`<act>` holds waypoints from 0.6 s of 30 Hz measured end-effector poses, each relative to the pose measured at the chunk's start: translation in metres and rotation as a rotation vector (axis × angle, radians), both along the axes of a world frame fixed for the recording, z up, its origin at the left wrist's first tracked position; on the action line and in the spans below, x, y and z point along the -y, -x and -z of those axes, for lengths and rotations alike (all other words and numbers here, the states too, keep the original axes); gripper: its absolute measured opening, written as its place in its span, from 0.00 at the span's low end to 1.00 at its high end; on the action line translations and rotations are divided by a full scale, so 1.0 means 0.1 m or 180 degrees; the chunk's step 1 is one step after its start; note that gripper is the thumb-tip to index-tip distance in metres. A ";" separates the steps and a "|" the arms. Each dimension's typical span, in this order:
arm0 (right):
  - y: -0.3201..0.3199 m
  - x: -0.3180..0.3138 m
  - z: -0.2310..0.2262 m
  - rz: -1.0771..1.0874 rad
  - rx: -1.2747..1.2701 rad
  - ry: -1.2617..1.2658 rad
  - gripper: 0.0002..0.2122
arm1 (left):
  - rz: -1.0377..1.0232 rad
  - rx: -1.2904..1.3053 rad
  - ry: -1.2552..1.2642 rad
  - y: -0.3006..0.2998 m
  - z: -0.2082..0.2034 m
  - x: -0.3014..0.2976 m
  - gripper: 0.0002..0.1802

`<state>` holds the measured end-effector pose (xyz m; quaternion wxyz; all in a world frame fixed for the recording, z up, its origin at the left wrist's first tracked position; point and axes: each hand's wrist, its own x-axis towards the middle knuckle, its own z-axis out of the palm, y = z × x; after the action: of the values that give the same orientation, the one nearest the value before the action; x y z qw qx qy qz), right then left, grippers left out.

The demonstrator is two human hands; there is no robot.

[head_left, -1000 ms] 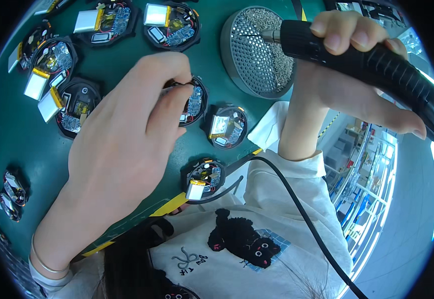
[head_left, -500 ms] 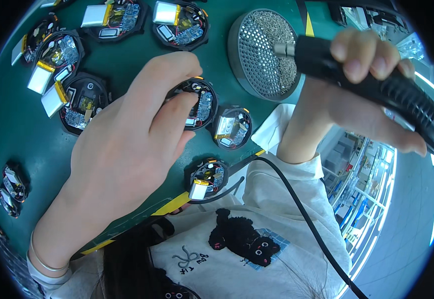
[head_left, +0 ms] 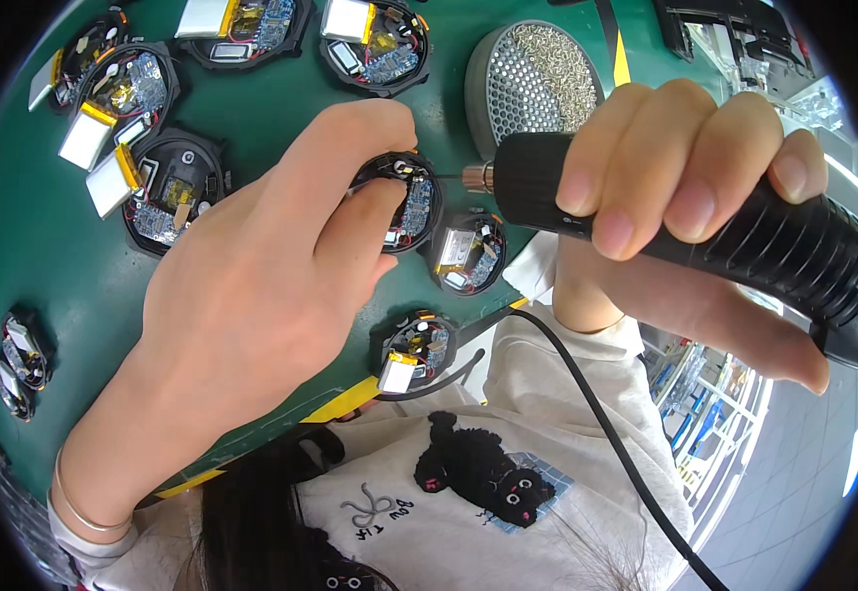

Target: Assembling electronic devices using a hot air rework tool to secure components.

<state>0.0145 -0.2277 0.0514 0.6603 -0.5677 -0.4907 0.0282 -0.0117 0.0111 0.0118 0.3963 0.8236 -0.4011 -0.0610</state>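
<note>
My left hand [head_left: 252, 266] is closed on a round black device housing [head_left: 416, 212], its thumb and forefinger at the rim and over the inside. A blue circuit board and small wires show in it; the fingers hide the rest. My right hand [head_left: 685, 177] is wrapped round a black electric screwdriver [head_left: 532, 187] with a ribbed grip. Its thin bit points left and reaches the housing's upper right side; whether it touches, or carries a screw, I cannot make out. Close below right sits another open housing [head_left: 470, 254] with a silver battery.
A round grey tray [head_left: 478, 94] with a perforated plate holds many small screws [head_left: 557, 64]. Several open housings with white batteries [head_left: 168, 192] lie to the left and back. One housing [head_left: 417, 345] sits by the yellow-striped front edge. A black cable [head_left: 596, 404] hangs across my lap.
My right hand has brought the screwdriver from over the screw tray leftward and down to the held housing. My left hand keeps its grip; the whole view has shifted slightly.
</note>
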 end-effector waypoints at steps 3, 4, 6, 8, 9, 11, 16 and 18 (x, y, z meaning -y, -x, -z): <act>0.00 0.01 -0.01 0.0000 0.0041 0.0037 0.43 | 0.0025 -0.0009 -0.0038 0.00 0.00 0.00 0.22; 0.01 0.02 -0.02 -0.0008 0.0025 0.0046 0.43 | 0.0012 -0.0011 -0.0038 0.01 0.00 0.00 0.22; 0.05 0.03 -0.03 0.0045 0.0022 0.0036 0.43 | 0.0014 -0.0008 0.0013 0.02 -0.01 0.04 0.22; 0.05 0.03 -0.02 0.0071 0.0010 0.0003 0.43 | 0.0011 0.0006 -0.0004 0.02 0.00 0.03 0.22; 0.04 0.02 0.00 0.0030 0.0006 -0.0008 0.43 | 0.0003 0.0017 -0.0029 0.03 0.01 0.02 0.21; 0.05 0.03 0.00 0.0005 0.0008 -0.0004 0.43 | -0.0006 0.0011 -0.0027 0.04 0.01 0.03 0.21; 0.12 0.02 -0.02 0.0070 -0.0032 -0.0067 0.43 | 0.0015 0.0059 0.0032 0.04 0.00 0.08 0.21; 0.13 0.01 -0.02 0.0076 -0.0025 -0.0077 0.42 | 0.0024 0.0052 -0.0008 0.05 -0.01 0.08 0.21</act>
<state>0.0017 -0.2289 0.0536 0.6694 -0.5654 -0.4816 0.0165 -0.0165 0.0032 0.0124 0.3917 0.8231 -0.4074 -0.0563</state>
